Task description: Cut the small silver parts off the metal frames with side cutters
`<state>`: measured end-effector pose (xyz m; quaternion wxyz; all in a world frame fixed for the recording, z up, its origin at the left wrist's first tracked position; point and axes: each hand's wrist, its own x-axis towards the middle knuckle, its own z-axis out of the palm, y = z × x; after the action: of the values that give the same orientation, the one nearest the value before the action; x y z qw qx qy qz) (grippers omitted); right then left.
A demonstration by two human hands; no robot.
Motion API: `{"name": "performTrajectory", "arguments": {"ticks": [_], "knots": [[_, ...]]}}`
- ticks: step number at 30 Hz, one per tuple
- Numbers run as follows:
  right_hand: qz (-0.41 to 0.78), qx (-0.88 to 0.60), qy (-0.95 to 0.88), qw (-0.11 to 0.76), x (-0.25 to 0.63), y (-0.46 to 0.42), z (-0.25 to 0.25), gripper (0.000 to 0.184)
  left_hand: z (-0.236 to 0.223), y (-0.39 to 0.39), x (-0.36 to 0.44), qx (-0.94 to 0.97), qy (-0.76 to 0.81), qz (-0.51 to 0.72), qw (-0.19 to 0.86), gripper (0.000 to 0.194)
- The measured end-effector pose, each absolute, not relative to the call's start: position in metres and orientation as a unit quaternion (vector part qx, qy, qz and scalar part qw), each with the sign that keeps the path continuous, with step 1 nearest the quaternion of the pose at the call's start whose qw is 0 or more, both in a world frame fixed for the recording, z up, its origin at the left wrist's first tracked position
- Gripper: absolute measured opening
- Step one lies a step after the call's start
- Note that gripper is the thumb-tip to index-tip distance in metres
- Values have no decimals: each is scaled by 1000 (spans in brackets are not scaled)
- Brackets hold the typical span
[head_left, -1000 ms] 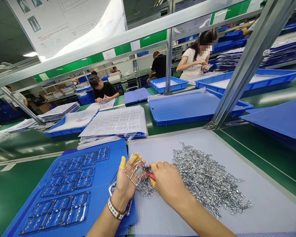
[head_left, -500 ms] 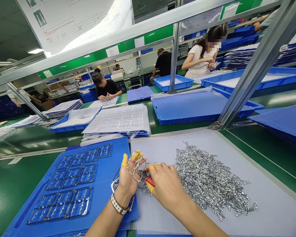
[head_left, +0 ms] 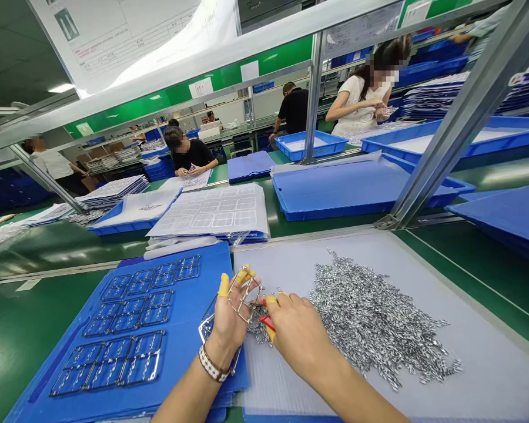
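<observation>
a blue corrugated board (head_left: pixel 211 264) on the green bench holds three flat metal frames (head_left: pixel 110 364), each a grid of cells with small silver pieces in them, and a fourth frame (head_left: pixel 206 332) lies at the board's right edge, partly under the left hand (head_left: pixel 229 320). that hand is clamped on a fifth, a wire frame (head_left: pixel 243 299), which stands up against its fingers. two yellow finger cots (head_left: pixel 223 285) show on the left hand. to the right, a grey corrugated sheet (head_left: pixel 476 364) carries a loose pile of small silver metal pieces (head_left: pixel 370 317), far too many to count, with a thin spill (head_left: pixel 260 326) just beside the wire frame. the right hand (head_left: pixel 300 335) has its fingers together, pinching a red-handled tool (head_left: pixel 268 323) at that spill. beyond the rail, four blue trays (head_left: pixel 311 145) sit on the bench, some lined with white sheets, near a stack of clear formed trays (head_left: pixel 209 211). four people (head_left: pixel 187 153) work further off, and a fifth person's forearm (head_left: pixel 461 38) shows at the top right.
</observation>
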<state>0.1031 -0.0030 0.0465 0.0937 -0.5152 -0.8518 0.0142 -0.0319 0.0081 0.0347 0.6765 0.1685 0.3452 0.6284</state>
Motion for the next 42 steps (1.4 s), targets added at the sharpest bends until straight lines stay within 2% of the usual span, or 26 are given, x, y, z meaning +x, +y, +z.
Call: {"name": "performTrajectory", "arguments": {"ticks": [5, 8, 10, 12, 15, 18, 22, 26, 28, 30, 32, 35, 38, 42], "knots": [[-10, -527, -842, 119, 122, -2, 44, 16, 26, 8, -32, 228, 359, 607, 671, 52], [-16, -530, -834, 154, 142, 0, 39, 24, 29, 4, -36, 374, 398, 564, 620, 54], [-9, -530, -829, 176, 156, 1, 35, 27, 39, -2, -45, 520, 429, 523, 521, 52], [-2, -528, -827, 195, 167, 2, 30, 27, 50, -9, -59, 654, 476, 457, 370, 50], [-5, -518, -827, 218, 180, 1, 22, 29, 57, -21, -77, 759, 545, 317, 161, 56], [-13, -509, -828, 235, 186, 3, 12, 32, 44, -35, -86, 788, 583, 185, 71, 62], [-41, -484, -831, 270, 188, 12, -3, 34, 28, -50, -93, 794, 597, 97, 70, 71], [-66, -408, -856, 312, 190, 22, -11, 35, 42, -42, -115, 784, 601, 111, 111, 58], [-62, -365, -872, 321, 189, 24, -11, 42, 52, -23, -134, 752, 644, 106, 90, 55], [-52, -336, -881, 330, 186, 25, -8, 47, 59, 4, -157, 703, 706, 66, 44, 62], [-35, -323, -882, 341, 181, 25, -6, 48, 59, 33, -178, 683, 728, 45, 40, 78], [11, -338, -880, 333, 179, 21, -1, 46, 51, 67, -199, 679, 730, 26, 71, 91], [71, -398, -861, 308, 184, 16, 6, 43, 45, 80, -210, 679, 726, 36, 105, 90], [115, -477, -824, 285, 195, 12, 13, 41, 53, 70, -206, 684, 708, 109, 139, 90]]}}
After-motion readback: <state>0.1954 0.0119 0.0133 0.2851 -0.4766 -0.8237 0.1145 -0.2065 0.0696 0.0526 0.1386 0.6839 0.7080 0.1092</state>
